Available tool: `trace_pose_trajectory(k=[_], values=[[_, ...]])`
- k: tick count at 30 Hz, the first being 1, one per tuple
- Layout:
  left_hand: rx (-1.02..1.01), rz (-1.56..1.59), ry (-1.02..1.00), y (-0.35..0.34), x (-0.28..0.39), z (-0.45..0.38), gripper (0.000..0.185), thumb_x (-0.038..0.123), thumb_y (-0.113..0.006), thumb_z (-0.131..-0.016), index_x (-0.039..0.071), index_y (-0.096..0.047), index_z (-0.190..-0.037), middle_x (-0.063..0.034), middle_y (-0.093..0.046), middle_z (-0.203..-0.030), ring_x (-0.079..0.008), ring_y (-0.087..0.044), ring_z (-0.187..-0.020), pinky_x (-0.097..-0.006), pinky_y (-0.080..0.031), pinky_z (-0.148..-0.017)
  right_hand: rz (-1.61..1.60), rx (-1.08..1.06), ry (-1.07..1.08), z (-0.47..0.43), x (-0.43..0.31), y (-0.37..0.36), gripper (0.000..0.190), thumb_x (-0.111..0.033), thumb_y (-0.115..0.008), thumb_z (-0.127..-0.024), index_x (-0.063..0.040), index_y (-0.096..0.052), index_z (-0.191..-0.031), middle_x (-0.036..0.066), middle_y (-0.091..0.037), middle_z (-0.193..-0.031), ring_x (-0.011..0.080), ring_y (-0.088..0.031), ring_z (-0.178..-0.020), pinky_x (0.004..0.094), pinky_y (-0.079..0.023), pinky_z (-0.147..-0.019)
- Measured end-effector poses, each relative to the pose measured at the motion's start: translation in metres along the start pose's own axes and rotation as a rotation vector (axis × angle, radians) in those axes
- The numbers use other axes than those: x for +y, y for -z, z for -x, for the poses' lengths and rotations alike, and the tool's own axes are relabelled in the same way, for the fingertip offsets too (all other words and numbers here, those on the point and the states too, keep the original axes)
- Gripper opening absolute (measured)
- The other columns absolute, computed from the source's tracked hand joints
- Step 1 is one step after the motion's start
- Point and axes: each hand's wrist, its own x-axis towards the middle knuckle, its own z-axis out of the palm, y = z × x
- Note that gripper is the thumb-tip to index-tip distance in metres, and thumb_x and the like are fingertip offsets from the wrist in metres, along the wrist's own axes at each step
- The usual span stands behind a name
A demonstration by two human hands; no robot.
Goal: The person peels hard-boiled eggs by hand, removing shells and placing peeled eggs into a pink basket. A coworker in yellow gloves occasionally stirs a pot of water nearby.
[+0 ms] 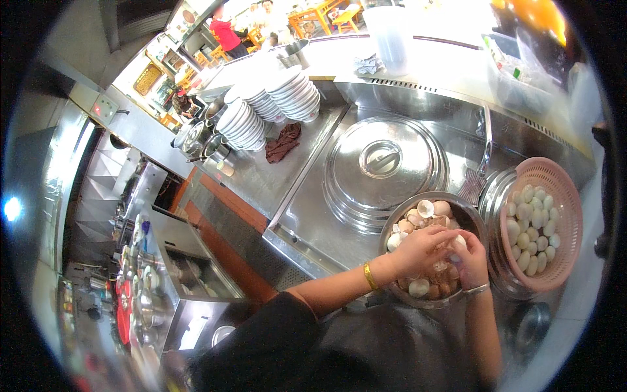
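Over a steel bowl (387,230), my left hand (423,250) and my right hand (471,259) come together around a pale boiled egg (458,242). The egg is mostly covered by my fingers, and both hands appear to grip it. Beneath them the bowl holds broken eggshells (419,288) and several eggs, among them a brown one (441,208) near the far rim. To the right, a pink plastic colander (568,245) contains many peeled white eggs (537,215). It sits tilted on round steel lids or pans (497,235).
A large lidded steel pot (377,161) is set into the counter beyond the bowl. Near it are a faucet (486,142) and a striped cloth (472,186). Stacked white bowls (291,95) and a brown cloth (283,142) occupy the far left counter. People stand in the background.
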Motion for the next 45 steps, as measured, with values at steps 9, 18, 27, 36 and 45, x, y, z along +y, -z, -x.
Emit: trace_pose_trajectory(k=[9, 18, 27, 36, 45], values=[[0.191, 0.178, 0.067, 0.007, -0.011, 0.008, 0.031, 0.012, -0.064, -0.088, 0.007, -0.060, -0.119, -0.0149, -0.062, -0.116, -0.0291, -0.062, -0.102, -0.0344, -0.050, -0.087, -0.090, -0.223, -0.098, 0.004, -0.017, -0.001, 0.043, -0.015, -0.067, -0.083, 0.001, -0.055, -0.121, 0.009, -0.064, -0.103, 0.0171, -0.064, -0.091, 0.0280, -0.054, -0.076], [0.122, -0.145, -0.059, 0.004, -0.018, 0.011, 0.043, 0.013, -0.072, -0.077, 0.003, -0.058, -0.117, -0.0159, -0.058, -0.117, -0.0345, -0.057, -0.107, -0.0409, -0.047, -0.092, 1.479, -0.016, 0.348, -0.031, 0.000, 0.018, 0.037, -0.011, -0.067, -0.074, -0.005, -0.058, -0.110, 0.017, -0.058, -0.101, 0.0387, -0.061, -0.089, 0.0445, -0.051, -0.079], [0.102, -0.190, -0.089, -0.001, -0.025, 0.009, 0.045, 0.015, -0.073, -0.078, 0.004, -0.057, -0.118, -0.0173, -0.056, -0.122, -0.0363, -0.055, -0.112, -0.0435, -0.045, -0.095, 1.683, 0.021, 0.307, -0.038, -0.020, 0.011, 0.033, -0.015, -0.065, -0.075, -0.008, -0.058, -0.107, 0.018, -0.058, -0.095, 0.0368, -0.063, -0.080, 0.0467, -0.053, -0.070], [0.064, -0.236, -0.090, -0.001, -0.031, 0.009, 0.044, 0.011, -0.074, -0.074, 0.004, -0.060, -0.114, -0.0162, -0.058, -0.118, -0.0348, -0.055, -0.110, -0.0425, -0.045, -0.093, 0.900, 0.114, 0.251, -0.032, -0.019, 0.026, 0.043, -0.035, -0.066, -0.085, -0.006, -0.057, -0.116, 0.016, -0.066, -0.090, 0.0265, -0.062, -0.063, 0.0337, -0.051, -0.056], [0.046, -0.200, -0.046, 0.002, -0.015, 0.005, 0.039, 0.012, -0.072, -0.079, 0.006, -0.060, -0.116, -0.0157, -0.058, -0.120, -0.0352, -0.054, -0.112, -0.0428, -0.043, -0.096, -0.384, 0.123, -0.307, -0.023, -0.021, 0.023, 0.032, -0.039, -0.053, -0.096, -0.008, -0.059, -0.103, 0.014, -0.067, -0.087, 0.0135, -0.053, -0.054, 0.0244, -0.043, -0.048]])
